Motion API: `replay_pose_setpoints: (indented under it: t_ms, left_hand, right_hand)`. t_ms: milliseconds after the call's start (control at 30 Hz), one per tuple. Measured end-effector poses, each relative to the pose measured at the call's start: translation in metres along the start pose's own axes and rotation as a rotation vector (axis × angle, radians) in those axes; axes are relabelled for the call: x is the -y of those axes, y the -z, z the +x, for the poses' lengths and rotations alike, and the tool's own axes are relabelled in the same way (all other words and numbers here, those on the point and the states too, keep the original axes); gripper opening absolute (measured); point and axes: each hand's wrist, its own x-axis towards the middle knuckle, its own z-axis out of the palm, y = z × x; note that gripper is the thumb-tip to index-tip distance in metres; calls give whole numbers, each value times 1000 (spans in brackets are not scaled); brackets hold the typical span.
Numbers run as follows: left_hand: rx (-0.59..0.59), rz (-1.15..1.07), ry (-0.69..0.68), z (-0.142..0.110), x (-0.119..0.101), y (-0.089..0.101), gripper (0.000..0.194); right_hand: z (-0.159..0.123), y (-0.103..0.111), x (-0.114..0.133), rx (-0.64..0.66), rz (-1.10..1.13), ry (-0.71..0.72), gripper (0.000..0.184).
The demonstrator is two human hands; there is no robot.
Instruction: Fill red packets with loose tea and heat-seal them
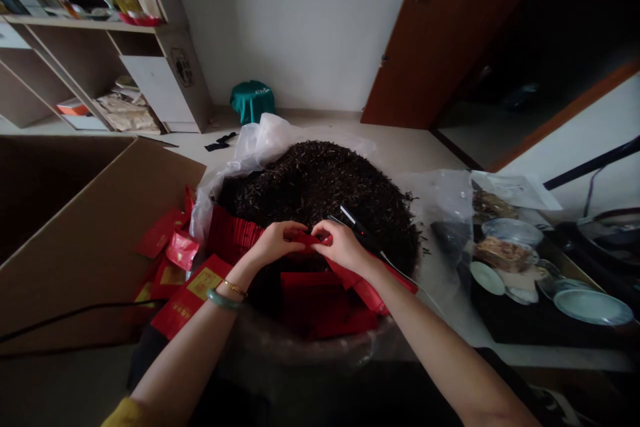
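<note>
Both my left hand and my right hand pinch the edge of a small red packet, fingers closed on either side of it. Under them lies a heap of dark dried leaves, looking like loose tea, in a clear plastic bag. A stack of red packets stands on the heap left of my hands. More flat red packets lie just below my wrists. Beyond my right hand rests a dark device with a white strip and a pale cable. What the packet contains is hidden.
A cardboard box stands at the left, with loose red packets beside it. At the right, a dark tray carries a glass bowl and a pale green dish. A green-covered bin sits by the wall.
</note>
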Motion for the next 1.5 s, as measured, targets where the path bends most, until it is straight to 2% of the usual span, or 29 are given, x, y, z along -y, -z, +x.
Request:
replay_pose_setpoints:
  t_ms: [100,200,267,367,533,600,767,867,1033,1133,1267,1400,1433,1500]
  left_hand:
    - [82,-27,10,-1,-3,4,36]
    - [63,5,22,-1,-5,7,36]
    - [31,21,33,-1,-6,8,38]
    - [57,-1,61,-2,-8,9,41]
    - [163,-27,82,-6,-11,5,32]
    - [172,-34,89,-7,-12,4,32]
    - [106,82,14,-6,-15,5,25]
    - [125,126,-20,-5,-15,6,21]
    - [94,90,-13,-6,-13,4,29]
    - [91,103,-6,-5,-11,4,30]
    - [57,107,-3,-4,-11,4,27]
    - [-49,32,56,-4,-10,1,30]
    - [-68,-5,80,-4,-10,-1,31]
    - [-83,-79,107,-4,-10,-3,29]
  right_hand:
    - [-1,-3,1,-1,-25,-3,21]
    - [-3,-5,1,0,-99,50,31]
    - [-3,-6,1,47,-171,97,27]
    - [-4,-8,0,125,-266,144,15]
    - [-7,-9,-1,179,-395,126,19]
    - [-8,-9,-1,184,-419,114,19]
    - [-6,-6,4,80,-373,113,7]
    - [-5,-5,5,27,-298,80,14]
    - [-7,-9,2,146,-245,93,16]
    - [-7,-9,2,163,-259,106,16]
    - [-5,-8,3,25,-166,115,15]
    - [-1,-9,0,-187,26,-47,30]
    - [0,-9,-1,-199,61,-92,31]
    - [1,-7,-1,-181,109,-142,22]
